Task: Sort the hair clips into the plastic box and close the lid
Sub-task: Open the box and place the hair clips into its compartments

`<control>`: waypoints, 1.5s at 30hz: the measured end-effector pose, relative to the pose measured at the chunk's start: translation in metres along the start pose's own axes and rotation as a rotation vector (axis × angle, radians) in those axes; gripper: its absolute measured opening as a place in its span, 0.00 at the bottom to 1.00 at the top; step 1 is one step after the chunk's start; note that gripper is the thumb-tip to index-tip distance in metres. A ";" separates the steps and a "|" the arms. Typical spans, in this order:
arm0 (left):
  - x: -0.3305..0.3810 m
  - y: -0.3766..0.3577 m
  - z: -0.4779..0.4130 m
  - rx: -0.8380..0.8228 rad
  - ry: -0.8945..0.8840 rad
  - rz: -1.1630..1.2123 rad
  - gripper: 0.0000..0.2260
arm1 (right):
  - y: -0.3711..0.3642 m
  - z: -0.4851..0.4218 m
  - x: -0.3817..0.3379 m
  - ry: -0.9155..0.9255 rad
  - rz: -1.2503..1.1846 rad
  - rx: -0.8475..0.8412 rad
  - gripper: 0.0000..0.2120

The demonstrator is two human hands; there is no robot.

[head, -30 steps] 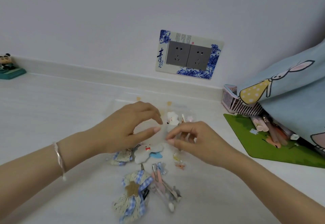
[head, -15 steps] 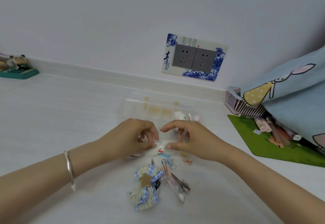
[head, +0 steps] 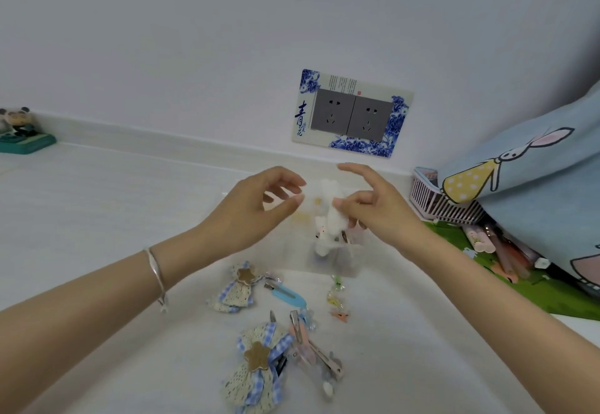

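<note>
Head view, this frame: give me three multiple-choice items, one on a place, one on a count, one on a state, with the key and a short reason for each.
1. Where do the loose clips lie relative to the plastic box?
A. nearer the person
B. by the wall behind it
C. in the pink basket

2. How many checked bow clips with a star lie on the surface?
A. one
B. two
C. four

3. What is the right hand doing?
A. resting flat and empty
B. holding a white fluffy clip over the box
C. pressing a lid shut

Key: 1 A, the blue snap clip and others lie in front of the box. 2 B, a smaller bow and a larger bow. 3 B, its fingers pinch the white fluffy clip.
</note>
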State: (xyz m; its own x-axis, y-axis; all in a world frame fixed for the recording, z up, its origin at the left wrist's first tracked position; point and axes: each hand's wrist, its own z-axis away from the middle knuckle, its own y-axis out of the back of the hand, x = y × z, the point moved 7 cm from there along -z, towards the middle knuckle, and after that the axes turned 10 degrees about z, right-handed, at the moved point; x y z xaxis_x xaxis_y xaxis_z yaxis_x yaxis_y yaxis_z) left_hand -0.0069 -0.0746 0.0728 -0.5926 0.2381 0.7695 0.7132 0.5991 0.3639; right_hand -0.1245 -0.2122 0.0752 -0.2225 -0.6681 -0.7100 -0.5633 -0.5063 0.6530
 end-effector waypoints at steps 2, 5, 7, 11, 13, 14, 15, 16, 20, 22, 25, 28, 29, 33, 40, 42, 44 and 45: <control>-0.013 -0.003 -0.002 -0.010 0.016 -0.068 0.07 | 0.000 -0.010 0.014 -0.091 -0.011 0.010 0.16; -0.028 -0.012 0.000 -0.089 0.025 -0.191 0.08 | -0.008 -0.018 0.025 -0.142 0.028 -0.006 0.11; -0.032 -0.015 0.001 -0.114 0.004 -0.262 0.09 | -0.010 -0.021 0.024 -0.138 0.066 -0.007 0.11; -0.033 -0.015 0.001 -0.095 -0.010 -0.268 0.10 | -0.012 -0.025 0.022 -0.133 0.077 -0.009 0.11; -0.034 -0.015 0.001 -0.104 -0.014 -0.269 0.09 | -0.014 -0.026 0.020 -0.123 0.125 -0.031 0.10; -0.034 -0.015 0.002 -0.109 -0.017 -0.274 0.09 | -0.015 -0.026 0.020 -0.119 0.160 -0.041 0.09; -0.034 -0.015 0.002 -0.113 -0.016 -0.275 0.09 | -0.017 -0.026 0.020 -0.115 0.200 -0.047 0.09; -0.034 -0.015 0.002 -0.114 -0.016 -0.274 0.09 | -0.017 -0.026 0.019 -0.111 0.237 -0.047 0.10; -0.033 -0.016 0.002 -0.107 -0.029 -0.284 0.08 | -0.018 -0.027 0.019 -0.126 0.225 -0.029 0.11; -0.034 -0.016 0.002 -0.109 -0.020 -0.281 0.08 | -0.020 -0.028 0.020 -0.150 0.212 -0.037 0.12; -0.036 -0.015 0.002 -0.105 -0.013 -0.269 0.09 | -0.021 -0.030 0.018 -0.160 0.255 -0.031 0.12; -0.035 -0.013 0.003 -0.098 -0.021 -0.261 0.08 | -0.019 -0.030 0.013 -0.118 0.376 -0.012 0.11; -0.034 -0.012 0.004 -0.097 -0.018 -0.259 0.08 | -0.017 -0.030 0.011 -0.082 0.441 -0.001 0.11; -0.032 -0.005 0.012 -0.115 -0.007 -0.263 0.11 | -0.013 -0.023 0.004 0.062 0.525 -0.048 0.06; -0.015 0.015 0.033 -0.085 -0.068 -0.301 0.10 | -0.019 -0.015 0.007 0.103 0.592 -0.171 0.11; -0.005 0.020 0.041 -0.091 -0.091 -0.336 0.12 | -0.017 -0.013 0.004 0.113 0.578 -0.155 0.14; 0.002 0.024 0.050 -0.124 -0.060 -0.405 0.13 | -0.013 -0.007 -0.003 0.140 0.528 -0.087 0.14; 0.003 0.025 0.055 -0.145 -0.022 -0.475 0.14 | -0.012 -0.002 -0.006 0.154 0.492 -0.055 0.14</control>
State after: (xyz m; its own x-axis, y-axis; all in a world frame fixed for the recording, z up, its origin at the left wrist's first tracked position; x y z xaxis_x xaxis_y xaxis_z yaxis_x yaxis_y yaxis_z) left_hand -0.0115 -0.0173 0.0553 -0.8714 -0.0184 0.4902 0.4061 0.5336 0.7419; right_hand -0.1142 -0.2030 0.0725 -0.3280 -0.9048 -0.2714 -0.3780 -0.1376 0.9155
